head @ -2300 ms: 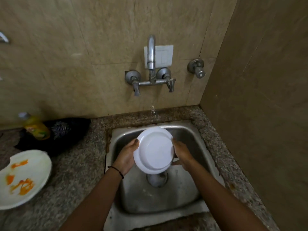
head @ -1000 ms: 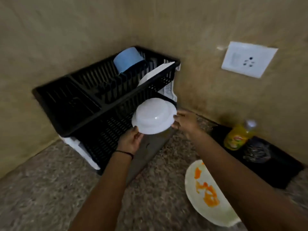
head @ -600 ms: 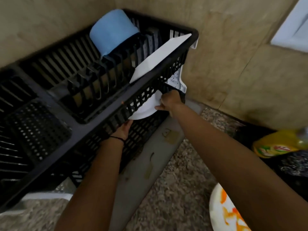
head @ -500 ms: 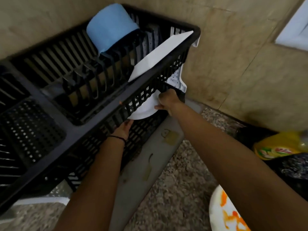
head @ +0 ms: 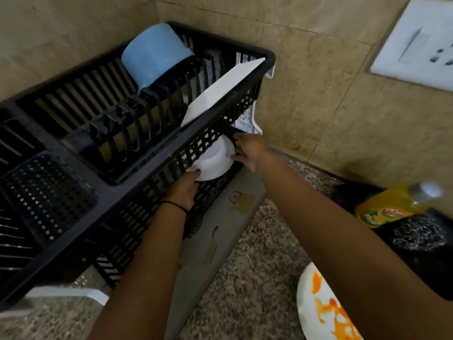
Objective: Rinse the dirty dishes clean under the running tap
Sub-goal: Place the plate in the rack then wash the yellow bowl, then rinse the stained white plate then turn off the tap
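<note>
A white bowl [head: 213, 161] sits upside down in the lower tier of the black two-tier dish rack [head: 117, 187], partly hidden by the rack's grid wall. My left hand [head: 184, 190] holds its near rim from below. My right hand [head: 247, 150] grips its right rim. In the upper tier stand a white plate [head: 221, 90] on edge and an upturned blue cup [head: 153, 54]. A dirty white plate [head: 323, 312] with orange smears lies on the counter at the lower right, partly under my right arm.
A grey drip tray [head: 220, 227] juts out under the rack onto the speckled stone counter [head: 255, 285]. A yellow dish soap bottle [head: 392, 207] and a steel scrubber [head: 416, 234] sit on a black tray at right. A white wall socket [head: 416, 42] is on the tiled wall.
I carried the bowl from the sink to the rack and pushed it into the lower tier. Since half a second ago the view has shifted slightly, and both hands still grip the bowl.
</note>
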